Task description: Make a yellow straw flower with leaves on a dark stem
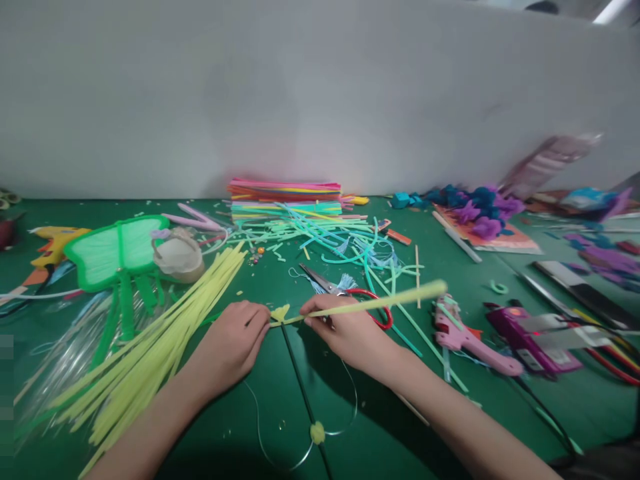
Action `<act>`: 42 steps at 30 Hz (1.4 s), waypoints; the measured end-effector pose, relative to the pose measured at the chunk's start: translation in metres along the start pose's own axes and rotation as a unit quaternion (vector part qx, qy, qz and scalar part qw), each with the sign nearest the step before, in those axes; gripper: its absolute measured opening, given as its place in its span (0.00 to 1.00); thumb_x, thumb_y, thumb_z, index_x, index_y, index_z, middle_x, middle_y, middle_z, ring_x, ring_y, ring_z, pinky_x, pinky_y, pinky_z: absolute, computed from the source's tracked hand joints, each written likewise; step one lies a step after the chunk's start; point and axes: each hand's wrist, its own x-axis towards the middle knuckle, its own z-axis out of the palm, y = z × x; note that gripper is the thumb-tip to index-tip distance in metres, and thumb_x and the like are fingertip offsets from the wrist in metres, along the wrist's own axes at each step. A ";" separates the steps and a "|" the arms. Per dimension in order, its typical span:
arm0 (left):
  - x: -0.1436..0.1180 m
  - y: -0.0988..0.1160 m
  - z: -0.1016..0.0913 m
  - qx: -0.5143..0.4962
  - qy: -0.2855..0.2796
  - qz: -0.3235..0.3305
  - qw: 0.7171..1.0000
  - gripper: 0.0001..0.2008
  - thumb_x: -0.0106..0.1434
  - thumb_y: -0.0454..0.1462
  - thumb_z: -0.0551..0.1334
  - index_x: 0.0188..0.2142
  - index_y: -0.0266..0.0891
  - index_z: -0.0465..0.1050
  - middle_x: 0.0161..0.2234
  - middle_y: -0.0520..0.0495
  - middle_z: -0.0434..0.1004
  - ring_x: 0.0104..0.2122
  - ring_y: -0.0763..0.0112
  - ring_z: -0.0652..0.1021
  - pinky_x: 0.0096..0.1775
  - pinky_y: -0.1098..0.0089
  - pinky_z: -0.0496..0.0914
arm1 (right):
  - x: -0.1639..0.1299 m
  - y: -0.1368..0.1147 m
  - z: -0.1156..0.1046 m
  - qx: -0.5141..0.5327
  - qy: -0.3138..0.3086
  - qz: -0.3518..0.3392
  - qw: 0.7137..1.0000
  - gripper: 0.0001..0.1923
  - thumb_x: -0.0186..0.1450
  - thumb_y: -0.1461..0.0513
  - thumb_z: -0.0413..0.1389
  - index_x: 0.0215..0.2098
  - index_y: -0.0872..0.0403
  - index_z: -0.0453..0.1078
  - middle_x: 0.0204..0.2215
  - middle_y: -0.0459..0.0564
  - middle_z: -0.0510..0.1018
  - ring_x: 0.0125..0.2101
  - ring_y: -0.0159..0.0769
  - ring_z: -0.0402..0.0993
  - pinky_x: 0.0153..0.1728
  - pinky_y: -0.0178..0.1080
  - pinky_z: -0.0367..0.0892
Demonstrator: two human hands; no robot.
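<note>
My right hand (pixel 340 327) pinches a pale yellow pipe cleaner (pixel 385 300), its free end pointing right and blurred by motion. The strip continues leftward to my left hand (pixel 237 337), whose fingers are closed around its other end. Between the hands a small yellow bow-shaped piece (pixel 280 313) sits at the top of a thin dark stick (pixel 299 367). Lower on the stick is a fuzzy yellow knot (pixel 317 433), with a clear looped strand (pixel 257 413) beside it. Red-handled scissors (pixel 370 303) lie just behind my right hand, partly hidden by it.
A bundle of yellow pipe cleaners (pixel 165 353) lies left, near a green butterfly-shaped piece (pixel 115 253), a cup (pixel 180 257) and a yellow glue gun (pixel 55 243). Colourful pipe cleaners (pixel 285 193) are stacked at the wall. On the right are a pink glue gun (pixel 475 343) and a purple device (pixel 533 340).
</note>
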 end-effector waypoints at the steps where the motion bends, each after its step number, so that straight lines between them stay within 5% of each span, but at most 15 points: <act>1: 0.000 0.000 -0.001 -0.005 -0.001 -0.006 1.000 0.09 0.70 0.34 0.49 0.42 0.36 0.67 0.40 0.41 0.74 0.40 0.59 0.72 0.44 0.57 0.67 | 0.001 0.000 0.001 0.004 -0.003 -0.008 1.000 0.08 0.65 0.69 0.52 0.38 0.54 0.72 0.34 0.48 0.79 0.35 0.34 0.74 0.36 0.36 0.67; 7: 0.001 0.000 0.002 -0.023 -0.010 -0.036 0.999 0.11 0.71 0.36 0.47 0.42 0.38 0.67 0.36 0.44 0.74 0.37 0.60 0.73 0.41 0.58 0.67 | 0.014 -0.001 0.004 -0.011 -0.030 -0.073 0.997 0.09 0.67 0.69 0.50 0.37 0.55 0.71 0.35 0.51 0.76 0.37 0.35 0.72 0.39 0.36 0.65; 12: 0.002 0.003 0.008 -0.039 0.044 -0.052 0.997 0.10 0.71 0.36 0.48 0.41 0.38 0.67 0.43 0.41 0.73 0.41 0.60 0.73 0.43 0.58 0.68 | 0.024 -0.003 0.006 -0.015 -0.058 -0.114 0.992 0.08 0.68 0.66 0.51 0.33 0.57 0.71 0.30 0.50 0.74 0.33 0.34 0.71 0.35 0.35 0.65; 19: 0.003 0.008 0.010 -0.121 0.053 -0.127 0.983 0.09 0.70 0.36 0.50 0.37 0.41 0.68 0.33 0.49 0.75 0.33 0.65 0.74 0.37 0.63 0.69 | 0.027 -0.001 0.012 0.038 -0.030 -0.126 0.991 0.09 0.69 0.63 0.51 0.39 0.55 0.73 0.40 0.53 0.74 0.39 0.34 0.72 0.42 0.36 0.66; 25: 0.005 0.007 0.010 -0.219 0.062 -0.191 0.955 0.07 0.69 0.39 0.53 0.38 0.41 0.68 0.33 0.51 0.78 0.33 0.66 0.77 0.36 0.66 0.71 | 0.026 0.003 0.018 0.069 -0.020 -0.099 0.992 0.08 0.68 0.64 0.52 0.38 0.56 0.74 0.34 0.50 0.79 0.36 0.33 0.74 0.38 0.35 0.66; 35: 0.002 0.000 0.009 -0.198 0.113 -0.126 0.965 0.08 0.66 0.38 0.59 0.37 0.42 0.77 0.35 0.49 0.79 0.36 0.68 0.78 0.41 0.66 0.72 | 0.024 0.007 0.023 0.111 0.008 -0.073 0.991 0.09 0.67 0.63 0.53 0.39 0.53 0.76 0.36 0.49 0.80 0.37 0.33 0.75 0.40 0.35 0.67; 42: -0.001 -0.002 0.005 -0.033 0.049 -0.031 0.998 0.09 0.68 0.36 0.56 0.37 0.41 0.75 0.33 0.47 0.76 0.35 0.63 0.74 0.37 0.61 0.69 | 0.024 0.011 0.024 0.120 0.021 -0.041 0.992 0.09 0.66 0.63 0.54 0.40 0.52 0.76 0.38 0.48 0.81 0.39 0.35 0.76 0.41 0.36 0.68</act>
